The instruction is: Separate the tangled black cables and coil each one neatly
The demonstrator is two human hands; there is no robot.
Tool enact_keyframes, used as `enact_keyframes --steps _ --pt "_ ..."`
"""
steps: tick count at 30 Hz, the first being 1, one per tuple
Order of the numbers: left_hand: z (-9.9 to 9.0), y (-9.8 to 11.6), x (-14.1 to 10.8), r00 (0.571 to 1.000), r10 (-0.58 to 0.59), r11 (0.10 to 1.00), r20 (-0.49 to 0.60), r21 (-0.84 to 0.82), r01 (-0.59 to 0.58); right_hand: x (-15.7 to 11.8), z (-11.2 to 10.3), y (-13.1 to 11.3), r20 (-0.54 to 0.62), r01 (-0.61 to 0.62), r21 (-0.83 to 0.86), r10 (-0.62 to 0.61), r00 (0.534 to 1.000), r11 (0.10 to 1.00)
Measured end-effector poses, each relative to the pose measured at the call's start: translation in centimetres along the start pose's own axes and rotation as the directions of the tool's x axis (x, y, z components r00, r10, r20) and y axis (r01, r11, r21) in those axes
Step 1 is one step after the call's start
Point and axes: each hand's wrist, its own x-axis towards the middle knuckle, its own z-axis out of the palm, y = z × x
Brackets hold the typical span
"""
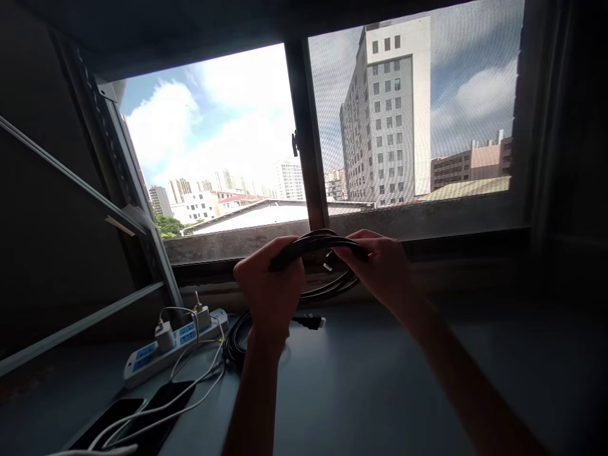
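Note:
A coiled black cable is held up in front of the window, above the table. My left hand is closed round the left side of the coil. On the right side, my right hand grips the same coil between thumb and fingers. A dark cable connector with a light metal end hangs between my hands. Below, on the table, lies another black cable coil, partly hidden by my left forearm, and a black connector sticks out to its right.
A white power strip with two plugged-in chargers and white cables stands at the left of the grey table. Two dark phones lie in front of it. Metal rails cross the left side. The window frame is behind.

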Motion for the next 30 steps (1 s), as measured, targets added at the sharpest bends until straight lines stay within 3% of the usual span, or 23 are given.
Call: enact_keyframes --steps 5,8,13,18,22,24,27,30 --pt "-0.1 -0.9 0.2 0.993 -0.050 0.998 -0.110 -0.044 0.045 -0.3 -0.4 -1.2 0.154 -0.044 -0.015 0.046 0.987 0.999" --pt "-0.1 -0.9 0.1 0.994 -0.069 0.996 -0.087 -0.063 0.064 -0.3 -0.7 -1.7 0.223 -0.119 0.039 0.107 0.969 0.992" --pt "-0.1 0.1 -0.4 0.995 -0.092 0.994 -0.043 -0.054 0.090 -0.5 -1.1 -2.1 0.210 -0.200 0.154 0.166 0.963 0.968" --pt "0.0 0.3 -0.5 0.992 -0.110 0.984 -0.062 -0.149 0.099 -0.8 -1.7 -2.8 0.369 -0.281 0.399 0.127 0.921 0.873" --pt "0.2 -0.2 -0.2 0.983 -0.183 0.969 -0.002 -0.170 0.179 -0.7 -2.1 -2.8 0.520 -0.291 0.433 0.026 0.854 0.853" --pt "0.3 -0.7 0.0 0.961 -0.258 0.951 0.104 -0.148 0.271 -0.5 -2.0 -2.4 0.496 -0.243 0.315 0.059 0.866 0.918" --pt "0.4 -1.4 0.3 0.898 -0.363 0.919 0.250 -0.060 0.389 -0.3 -1.3 -1.4 0.333 -0.110 0.108 0.068 0.940 0.988" --pt "0.4 -1.8 0.4 0.853 -0.405 0.909 0.329 0.041 0.416 -0.2 -0.4 -0.7 0.269 -0.051 0.175 0.002 0.963 0.983"
